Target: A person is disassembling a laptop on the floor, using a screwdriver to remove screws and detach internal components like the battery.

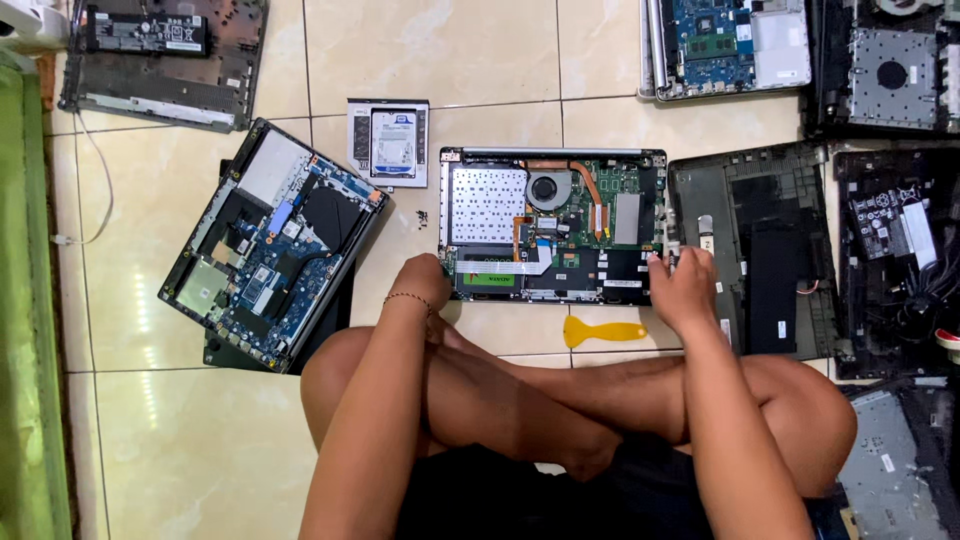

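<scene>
An opened laptop point(555, 222) lies bottom-up on the tiled floor in front of my crossed legs, its fan, copper heat pipe and circuit board exposed. My left hand point(422, 281) rests on the laptop's near left corner, fingers curled over the edge. The near right corner is under my right hand point(684, 285), whose fingers press on the edge. A yellow plastic pry tool point(604, 331) lies on the floor just below the laptop, between my hands. Several tiny screws point(422, 216) sit to the laptop's left.
A second opened laptop point(268, 243) lies tilted at the left. A hard drive in its silver caddy point(390, 141) sits behind it. A black bottom cover point(755, 245) lies at the right, with more dismantled laptops point(725, 45) at the back and right. A green mat point(25, 300) borders the left.
</scene>
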